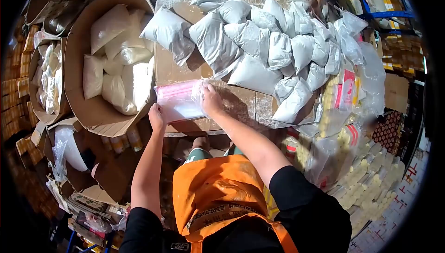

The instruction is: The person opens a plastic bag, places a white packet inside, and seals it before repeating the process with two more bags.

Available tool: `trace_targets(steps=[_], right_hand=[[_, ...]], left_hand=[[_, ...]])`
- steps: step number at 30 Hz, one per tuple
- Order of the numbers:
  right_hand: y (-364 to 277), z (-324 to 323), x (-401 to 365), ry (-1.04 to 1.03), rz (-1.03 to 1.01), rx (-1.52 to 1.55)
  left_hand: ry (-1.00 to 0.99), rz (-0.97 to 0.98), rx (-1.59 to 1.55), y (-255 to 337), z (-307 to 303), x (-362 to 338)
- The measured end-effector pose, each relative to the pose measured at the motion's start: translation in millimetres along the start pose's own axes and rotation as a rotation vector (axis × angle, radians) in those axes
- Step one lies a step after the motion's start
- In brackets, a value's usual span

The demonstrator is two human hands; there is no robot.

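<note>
Packet (181,101), clamped in left hand (158,117) and right hand (211,100), at dusty table (241,99)'s near edge; left, box (76,63) holds bags (110,28).

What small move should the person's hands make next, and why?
I'd suggest easing the right hand gently outward, with the left hand as an anchor. The two hold opposite ends of the pink-and-clear plastic, and its right end looks bunched at the fingers, so a light pull would probably straighten it.

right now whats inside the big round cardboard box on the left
Plastic bags of pale contents lie piled inside the box; the upper bags cover whatever lies beneath.
</note>
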State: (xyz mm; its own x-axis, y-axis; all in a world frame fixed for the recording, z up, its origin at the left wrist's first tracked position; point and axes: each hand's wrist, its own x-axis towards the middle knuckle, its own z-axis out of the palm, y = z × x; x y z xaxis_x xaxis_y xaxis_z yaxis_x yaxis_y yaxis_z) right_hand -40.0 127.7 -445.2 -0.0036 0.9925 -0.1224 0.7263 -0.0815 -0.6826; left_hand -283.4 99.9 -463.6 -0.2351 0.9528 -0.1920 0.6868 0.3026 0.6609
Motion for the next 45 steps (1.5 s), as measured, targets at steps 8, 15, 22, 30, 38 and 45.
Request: trace_targets(steps=[8,15,22,30,38,45], right_hand=[[-8.9,15.2,-4.3,0.243,-0.012,0.047],[-19.5,25.2,-24.2,0.3,0.14,0.086],[-22.0,25.7,-18.5,0.275,0.523,0.287],[-29.5,5.2,-42.7,0.287,0.327,0.288],[-75.2,-12.5,-62.4,0.451,0.243,0.487],[-98.9,-106.5,-68.5,0.321,0.177,0.669]], left_hand=[[-0.074,-0.105,0.117,10.7,4.5,-7.7],[-0.084,-0.106,0.109,8.3,8.2,-19.2],[-0.1,0.019,0.127,58.4,-5.3,-27.6],[-0.182,-0.053,-0.056,144.8,41.5,-43.5],[-0.251,-0.339,0.028,124.5,35.0,-51.4],[-0.096,-0.16,-0.044,56.5,85.0,-42.9]])
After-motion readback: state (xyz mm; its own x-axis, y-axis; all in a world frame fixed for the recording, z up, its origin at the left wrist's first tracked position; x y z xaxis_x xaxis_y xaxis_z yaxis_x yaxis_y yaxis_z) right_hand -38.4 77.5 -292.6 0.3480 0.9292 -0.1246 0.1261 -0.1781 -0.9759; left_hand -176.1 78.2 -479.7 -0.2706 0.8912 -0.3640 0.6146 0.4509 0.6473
